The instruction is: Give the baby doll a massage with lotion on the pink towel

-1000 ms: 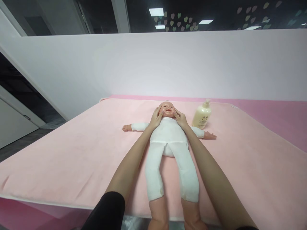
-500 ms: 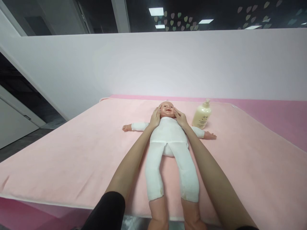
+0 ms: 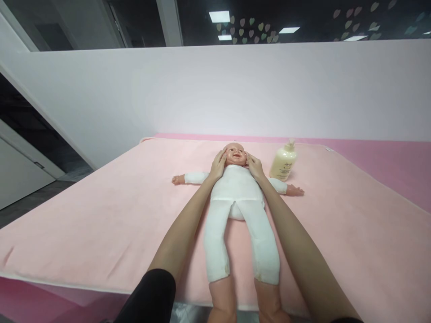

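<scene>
A baby doll (image 3: pixel 237 184) with a white cloth body lies on its back on a pink towel (image 3: pixel 111 211), its head (image 3: pixel 235 152) at the far end and its arms spread. My left hand (image 3: pixel 218 167) rests along the left side of the doll's head, fingers stretched out against the cheek and temple. On the other side, my right hand (image 3: pixel 255 166) touches the cheek near the ear with extended fingers. Both hands cup the head without gripping it. The thumbs are hard to make out.
A pale yellow pump bottle (image 3: pixel 283 162) stands just beyond the doll's arm on the right. Behind the pink table edge (image 3: pixel 380 157) rises a white wall (image 3: pixel 215 89) with a dark window above. The doll's feet reach over the near towel edge.
My right fingers have slid slightly off the doll's cheek, outward toward the side of its head. The left hand stays almost in place; the doll and bottle have not moved noticeably.
</scene>
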`<action>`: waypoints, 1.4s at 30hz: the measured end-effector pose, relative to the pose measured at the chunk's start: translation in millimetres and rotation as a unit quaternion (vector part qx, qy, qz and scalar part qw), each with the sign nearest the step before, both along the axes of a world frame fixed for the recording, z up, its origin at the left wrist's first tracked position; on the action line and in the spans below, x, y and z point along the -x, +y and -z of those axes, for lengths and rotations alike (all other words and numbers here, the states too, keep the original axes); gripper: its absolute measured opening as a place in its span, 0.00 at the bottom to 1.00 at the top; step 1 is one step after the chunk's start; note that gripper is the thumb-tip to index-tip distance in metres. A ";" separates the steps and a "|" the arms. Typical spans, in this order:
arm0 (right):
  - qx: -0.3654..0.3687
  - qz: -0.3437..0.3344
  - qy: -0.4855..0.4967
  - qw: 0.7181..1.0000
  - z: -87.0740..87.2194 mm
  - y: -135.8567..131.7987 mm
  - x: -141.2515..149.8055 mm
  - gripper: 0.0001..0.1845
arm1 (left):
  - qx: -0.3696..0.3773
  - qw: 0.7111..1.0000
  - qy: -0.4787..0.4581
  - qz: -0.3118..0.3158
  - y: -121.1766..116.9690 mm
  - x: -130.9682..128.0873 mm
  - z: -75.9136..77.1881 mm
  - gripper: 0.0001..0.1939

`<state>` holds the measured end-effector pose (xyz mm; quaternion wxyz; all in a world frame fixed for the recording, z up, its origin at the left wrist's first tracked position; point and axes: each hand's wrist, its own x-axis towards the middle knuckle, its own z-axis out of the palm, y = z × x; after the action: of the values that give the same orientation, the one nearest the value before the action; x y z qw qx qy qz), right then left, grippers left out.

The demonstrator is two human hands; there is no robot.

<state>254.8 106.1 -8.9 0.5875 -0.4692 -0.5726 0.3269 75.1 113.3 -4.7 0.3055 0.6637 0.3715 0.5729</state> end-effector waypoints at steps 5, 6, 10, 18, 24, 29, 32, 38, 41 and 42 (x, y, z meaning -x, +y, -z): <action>-0.001 -0.017 0.010 1.000 -1.5 -3.1 1.6 0.37 | 0.014 0.999 0.031 -0.004 -10.8 -0.6 -10.6 0.34; 0.002 -0.016 0.004 1.000 -2.2 -3.7 1.6 0.38 | 0.015 0.999 0.038 -0.005 -11.6 -0.8 -11.1 0.35; 0.017 -0.003 -0.043 0.999 -8.1 -9.6 2.6 0.40 | 0.008 0.999 0.042 -0.007 -10.6 -1.6 -9.2 0.40; 0.027 -0.037 -0.035 0.998 -18.3 -20.0 5.7 0.48 | -0.002 0.998 0.057 -0.015 -7.3 -1.1 -5.2 0.38; 0.020 -0.043 -0.033 0.998 -9.7 -9.9 0.7 0.45 | -0.007 0.997 0.068 -0.020 -4.5 -0.3 -3.4 0.33; 0.017 -0.061 -0.011 0.998 -10.1 -9.4 1.1 0.45 | -0.015 0.998 0.051 -0.014 -3.7 -1.2 -3.7 0.32; 0.025 -0.062 -0.008 0.998 -10.8 -9.5 1.0 0.41 | -0.012 0.999 0.042 -0.023 -2.6 -1.7 -1.4 0.30; 0.052 0.048 -0.207 0.976 -25.3 -20.6 -9.5 0.20 | -0.007 0.997 0.027 -0.069 -2.2 2.0 -11.2 0.24; 0.045 0.040 -0.372 0.926 -50.2 -32.3 -16.2 0.16 | -0.031 0.990 0.016 -0.134 -6.5 5.3 -39.8 0.18; 0.033 0.029 -0.392 0.919 -61.5 -36.3 -17.5 0.15 | -0.043 0.990 -0.004 -0.137 -10.0 5.8 -53.5 0.17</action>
<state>272.2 69.8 52.5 0.3092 -0.5953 -0.7320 0.1189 69.3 103.3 48.8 0.1967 0.6166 0.4326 0.6276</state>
